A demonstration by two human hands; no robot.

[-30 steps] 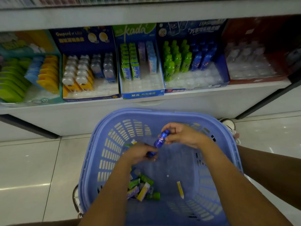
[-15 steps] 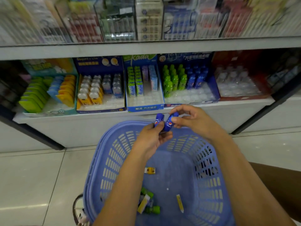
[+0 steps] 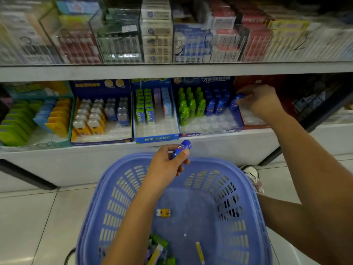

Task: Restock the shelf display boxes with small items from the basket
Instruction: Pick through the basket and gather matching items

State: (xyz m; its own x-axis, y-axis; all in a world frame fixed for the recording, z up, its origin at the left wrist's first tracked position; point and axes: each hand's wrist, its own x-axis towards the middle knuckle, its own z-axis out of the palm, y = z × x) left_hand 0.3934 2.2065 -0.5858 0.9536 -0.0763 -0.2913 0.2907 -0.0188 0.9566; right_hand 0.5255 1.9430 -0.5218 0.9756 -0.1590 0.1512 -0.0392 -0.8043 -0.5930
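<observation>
The left hand (image 3: 168, 166) grips a blue bottle (image 3: 181, 149) over the basket (image 3: 254, 217), fingers curled round it. The right hand (image 3: 261, 102) pinches a second bottle (image 3: 235, 104) at the right edge of the blue box (image 3: 210, 131), which holds green bottles (image 3: 189, 107) and blue bottles (image 3: 215, 105). In the basket lie a yellow item (image 3: 164, 212), a yellow stick (image 3: 199, 252) and a small pile (image 3: 158, 247).

The white lower shelf (image 3: 114, 161) before me carries five display boxes side by side, touching: a teal box (image 3: 47, 145) at the left, a dark blue box (image 3: 101, 142), a light blue box (image 3: 156, 139), a blue box of small bottles (image 3: 210, 132) and a red box (image 3: 254, 127). The upper shelf (image 3: 172, 70) holds clear cases (image 3: 156, 35) of packs. My white shoe (image 3: 250, 172) stands on the tiled floor (image 3: 28, 217).
</observation>
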